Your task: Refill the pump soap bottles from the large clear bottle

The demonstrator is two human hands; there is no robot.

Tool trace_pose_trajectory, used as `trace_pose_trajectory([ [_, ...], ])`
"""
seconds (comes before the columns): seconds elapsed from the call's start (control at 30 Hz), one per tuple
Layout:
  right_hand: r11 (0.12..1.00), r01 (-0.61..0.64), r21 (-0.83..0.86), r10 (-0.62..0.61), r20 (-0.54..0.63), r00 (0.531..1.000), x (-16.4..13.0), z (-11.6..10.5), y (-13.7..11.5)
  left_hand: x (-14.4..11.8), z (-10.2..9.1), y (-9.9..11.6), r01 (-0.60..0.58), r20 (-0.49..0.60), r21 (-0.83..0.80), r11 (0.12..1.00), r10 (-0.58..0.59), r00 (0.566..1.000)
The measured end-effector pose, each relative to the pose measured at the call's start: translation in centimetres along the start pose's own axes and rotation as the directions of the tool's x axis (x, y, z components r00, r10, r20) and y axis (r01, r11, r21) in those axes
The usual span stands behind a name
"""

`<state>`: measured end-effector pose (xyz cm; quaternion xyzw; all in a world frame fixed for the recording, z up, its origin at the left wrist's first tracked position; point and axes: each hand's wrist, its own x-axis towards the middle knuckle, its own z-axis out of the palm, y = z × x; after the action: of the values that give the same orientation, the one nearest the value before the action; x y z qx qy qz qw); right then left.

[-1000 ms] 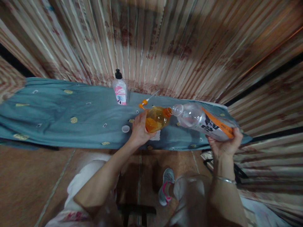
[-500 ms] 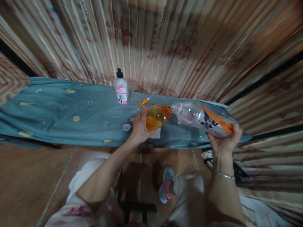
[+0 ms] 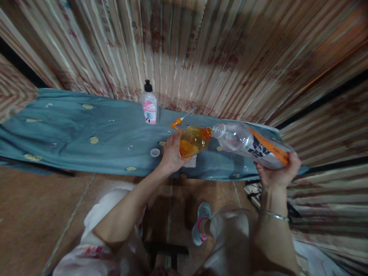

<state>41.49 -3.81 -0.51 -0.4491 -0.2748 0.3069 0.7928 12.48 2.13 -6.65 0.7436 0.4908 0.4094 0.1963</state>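
Note:
My left hand (image 3: 173,154) is closed around the base of an orange see-through bottle (image 3: 196,142), tipped on its side with its neck to the right. Some liquid seems to lie in its lower part. My right hand (image 3: 277,173) grips the bottom end of a large clear plastic bottle (image 3: 238,138) with an orange, white and black label, tilted with its neck to the left. The two open mouths meet or nearly meet; whether they touch I cannot tell. Behind the orange bottle lies an orange pump top (image 3: 177,123) with a thin tube. A white cap (image 3: 155,152) rests left of my left hand.
A pink-labelled bottle with a black top (image 3: 150,105) stands at the back of the narrow table with a teal cloth (image 3: 71,134). Striped curtains (image 3: 184,50) hang close behind. Below are a dark stool or bar (image 3: 166,248) and a bag (image 3: 253,189).
Both hands and their bottles have shifted slightly to the right, the mouths staying together. The view has moved a little; grips look the same.

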Motion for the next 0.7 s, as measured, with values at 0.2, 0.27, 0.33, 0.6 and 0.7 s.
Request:
trace_pose_trajectory([
  [0.2, 1.000, 0.009, -0.013, -0.009, 0.008, 1.000, -0.05, 0.05, -0.11, -0.01, 0.01, -0.07, -0.002, -0.009, -0.001, 1.000, 0.002, 1.000],
  [0.27, 1.000, 0.013, -0.021, -0.013, 0.007, 1.000, -0.07, 0.10, -0.15, -0.01, 0.01, -0.07, -0.002, 0.001, 0.002, 1.000, 0.002, 1.000],
  [0.33, 0.999, 0.020, -0.032, -0.020, 0.005, 1.000, -0.07, 0.19, -0.21, -0.01, 0.01, -0.05, 0.002, 0.004, 0.011, 1.000, -0.002, 1.000],
  [0.6, 0.998, 0.052, -0.018, -0.053, -0.036, 0.998, -0.20, 0.70, -0.27, 0.00, 0.22, -0.21, -0.015, -0.012, 0.006, 1.000, 0.015, 1.000],
  [0.7, 0.999, 0.045, -0.026, -0.046, -0.039, 0.998, -0.20, 0.65, -0.21, 0.01, 0.20, -0.10, -0.004, -0.003, 0.028, 1.000, 0.005, 1.000],
])
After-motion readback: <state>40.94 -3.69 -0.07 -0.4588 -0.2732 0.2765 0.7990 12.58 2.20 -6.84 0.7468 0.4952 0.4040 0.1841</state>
